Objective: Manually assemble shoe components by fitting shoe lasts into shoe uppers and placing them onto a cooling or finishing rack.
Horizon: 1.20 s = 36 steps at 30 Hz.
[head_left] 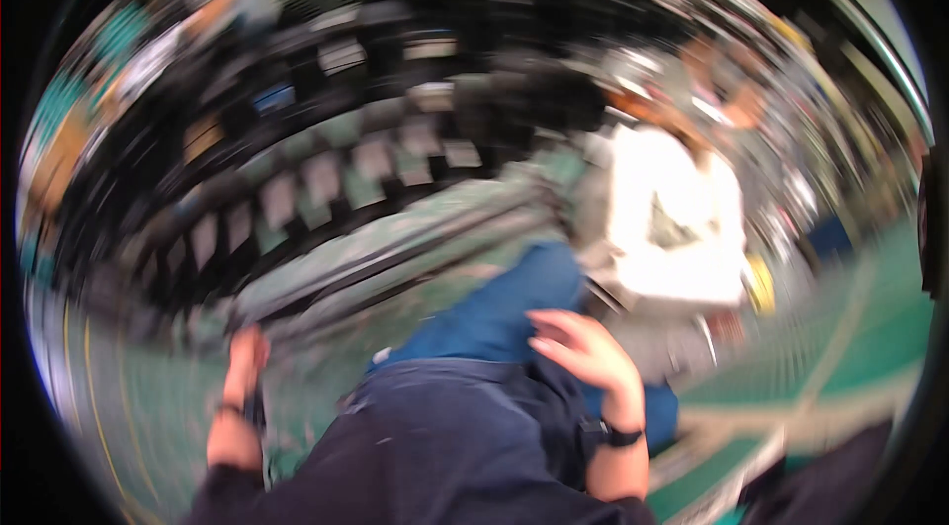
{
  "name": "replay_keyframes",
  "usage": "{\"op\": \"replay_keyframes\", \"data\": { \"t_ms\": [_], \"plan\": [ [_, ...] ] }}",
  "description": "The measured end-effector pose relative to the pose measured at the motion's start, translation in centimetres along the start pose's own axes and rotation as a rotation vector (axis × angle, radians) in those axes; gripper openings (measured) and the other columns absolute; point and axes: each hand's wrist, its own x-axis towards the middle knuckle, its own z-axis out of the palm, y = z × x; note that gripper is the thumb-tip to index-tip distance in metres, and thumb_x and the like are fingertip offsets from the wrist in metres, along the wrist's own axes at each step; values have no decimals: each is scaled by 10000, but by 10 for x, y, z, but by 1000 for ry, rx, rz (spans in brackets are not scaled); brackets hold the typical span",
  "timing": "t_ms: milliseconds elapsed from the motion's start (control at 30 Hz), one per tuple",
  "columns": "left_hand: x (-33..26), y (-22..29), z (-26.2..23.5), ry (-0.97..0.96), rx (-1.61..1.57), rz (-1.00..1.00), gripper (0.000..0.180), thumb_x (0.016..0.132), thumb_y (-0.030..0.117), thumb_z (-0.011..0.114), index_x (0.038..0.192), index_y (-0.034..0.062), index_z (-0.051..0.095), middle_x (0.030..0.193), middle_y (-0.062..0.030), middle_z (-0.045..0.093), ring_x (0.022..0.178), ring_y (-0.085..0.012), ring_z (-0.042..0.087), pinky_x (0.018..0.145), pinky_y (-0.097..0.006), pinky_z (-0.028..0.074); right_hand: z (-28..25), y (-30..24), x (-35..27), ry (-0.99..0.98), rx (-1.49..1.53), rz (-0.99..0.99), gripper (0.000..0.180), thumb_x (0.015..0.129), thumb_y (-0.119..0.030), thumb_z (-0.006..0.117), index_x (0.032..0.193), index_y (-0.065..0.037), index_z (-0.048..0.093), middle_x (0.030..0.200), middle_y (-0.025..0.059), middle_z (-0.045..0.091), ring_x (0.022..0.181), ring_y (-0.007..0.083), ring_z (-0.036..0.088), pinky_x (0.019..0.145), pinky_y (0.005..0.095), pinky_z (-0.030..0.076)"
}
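My right hand (588, 352) hovers above my blue trouser leg (494, 303), its fingers stretched out and slightly apart, with nothing held. A dark band circles that wrist. Off to the left, my left hand (248, 351) hangs away from my body, beside the lower edge of a long dark rack (306, 179). Motion smears its fingers, so their shape cannot be told. Another dark band sits on the left wrist. Neither hand visibly touches the rack.
Rows of dark bins or slots with pale cards fill the rack, though blur hides their contents. A person in a white garment (682, 218) is close by on the right. Beyond are cluttered shelves. The green floor (870, 288) carries pale lines.
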Motion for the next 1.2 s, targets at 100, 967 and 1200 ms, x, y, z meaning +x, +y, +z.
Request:
{"op": "replay_keyframes", "data": {
  "t_ms": [100, 967, 1200],
  "plan": [
    [-11, 54, 116, -262, 183, 57, 220, 970, 211, 544, 1108, 65, 635, 802, -54, 651, 601, -134, 589, 476, -275, 425, -57, -7, 23, 59, -219, -274, 477, 909, -384, 623, 1234, -35, 617, 1078, 179, 678, 964, 327, 665, 828, 429, 520],
    [-172, 253, 602, -1455, 878, 1069, 281, 945, 96, 545, 1162, -70, 610, 1058, -129, 663, 986, -195, 627, 917, -307, 469, -68, -122, -434, 1692, -199, 345, 215, 969, -119, 582, 1066, 25, 708, 945, 77, 712, 851, 135, 687, 778, 269, 555],
    [-171, 256, 598, -1407, 864, 1054, 284, 936, 96, 556, 1150, -80, 618, 943, -102, 658, 870, -146, 620, 831, -282, 479, -29, -64, -444, 2052, 89, 334, 266, 1000, -180, 520, 1129, -6, 673, 975, 76, 689, 867, 151, 675, 773, 272, 533]
  ]
}}
